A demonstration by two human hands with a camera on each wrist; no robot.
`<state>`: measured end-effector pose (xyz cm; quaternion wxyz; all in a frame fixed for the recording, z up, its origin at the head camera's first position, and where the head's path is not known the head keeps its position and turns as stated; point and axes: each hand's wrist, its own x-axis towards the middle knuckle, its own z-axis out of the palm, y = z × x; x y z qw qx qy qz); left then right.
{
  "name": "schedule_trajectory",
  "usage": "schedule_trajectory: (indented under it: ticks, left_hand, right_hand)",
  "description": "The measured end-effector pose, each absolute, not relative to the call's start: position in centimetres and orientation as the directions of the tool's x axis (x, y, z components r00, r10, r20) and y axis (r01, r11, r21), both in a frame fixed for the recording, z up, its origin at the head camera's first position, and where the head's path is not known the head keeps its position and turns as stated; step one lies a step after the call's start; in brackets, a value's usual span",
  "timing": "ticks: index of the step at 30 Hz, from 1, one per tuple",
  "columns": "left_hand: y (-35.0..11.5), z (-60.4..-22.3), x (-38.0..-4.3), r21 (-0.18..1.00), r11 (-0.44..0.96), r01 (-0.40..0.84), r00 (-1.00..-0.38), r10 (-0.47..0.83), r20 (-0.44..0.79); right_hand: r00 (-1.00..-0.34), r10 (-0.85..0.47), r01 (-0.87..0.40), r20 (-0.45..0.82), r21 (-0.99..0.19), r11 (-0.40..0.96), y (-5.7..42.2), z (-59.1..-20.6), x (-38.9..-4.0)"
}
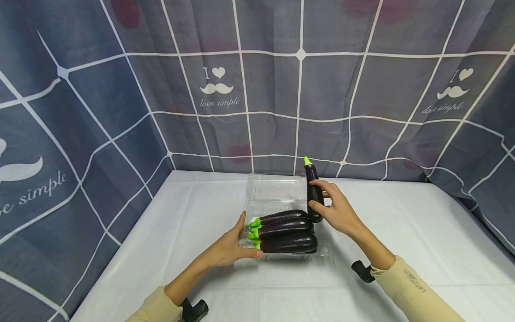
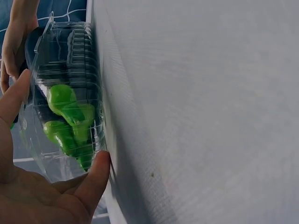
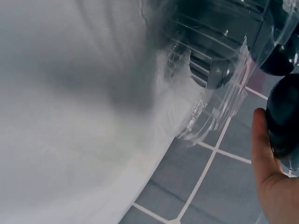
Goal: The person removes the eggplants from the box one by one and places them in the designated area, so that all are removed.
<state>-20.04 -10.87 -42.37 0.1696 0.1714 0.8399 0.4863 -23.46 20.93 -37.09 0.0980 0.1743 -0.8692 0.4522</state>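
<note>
With my right hand [image 1: 338, 208] I grip a long, glossy, dark purple eggplant with a bright green cap [image 1: 315, 194], fingers and thumb on opposite sides of its body. The cap points up and away from me, past my fingertips, while the rounded blunt end hangs below my thumb, beside the right end of a clear, rectangular, ridged plastic clamshell box [image 1: 287, 256]. I cannot tell whether that blunt end touches the box.

My left hand [image 1: 229, 247] is spread open, its digits extended and touching the box's left end. Just to the right of it, inside the box, at least three glossy dark purple eggplants [image 1: 285, 228] lie side by side, green caps toward my left palm and blunt ends toward my right hand. Beyond both hands, the transparent lid [image 1: 275, 188] lies folded back. Under everything spreads a white cloth-covered table [image 1: 386, 214], and past it hangs a grey-blue, white-gridded curtain [image 1: 273, 134]
</note>
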Motion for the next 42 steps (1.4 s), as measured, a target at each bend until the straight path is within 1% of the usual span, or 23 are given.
schedule_trajectory:
  ticks: [8, 16, 23, 32, 42]
  left_hand:
    - [-10.8, -42.0, -20.3, 0.877, 0.463, 0.133, -0.885, 0.454, -0.106]
    - [-10.9, -42.0, -20.2, 0.884, 0.450, 0.128, -0.882, 0.458, -0.106]
    - [-11.0, -42.0, -20.2, 0.886, 0.448, 0.117, -0.886, 0.450, -0.111]
    - [-10.8, -42.5, -19.6, 0.889, 0.443, 0.118, -0.877, 0.466, -0.116]
    - [-10.8, -42.2, -19.8, 0.880, 0.457, 0.130, -0.883, 0.457, -0.107]
  right_hand:
    - [-0.918, -0.184, -0.392, 0.351, -0.736, 0.552, 22.3, -36.6, -22.8]
    - [-0.928, -0.175, -0.369, 0.330, -0.739, 0.563, 23.5, -36.5, -22.3]
    - [-0.949, -0.177, -0.314, 0.261, -0.738, 0.597, 24.8, -37.0, -21.9]
    - [-0.974, -0.164, -0.226, 0.157, -0.732, 0.642, 26.8, -39.1, -21.3]
    - [-0.974, -0.222, -0.188, 0.050, -0.728, 0.659, 28.0, -40.2, -21.3]
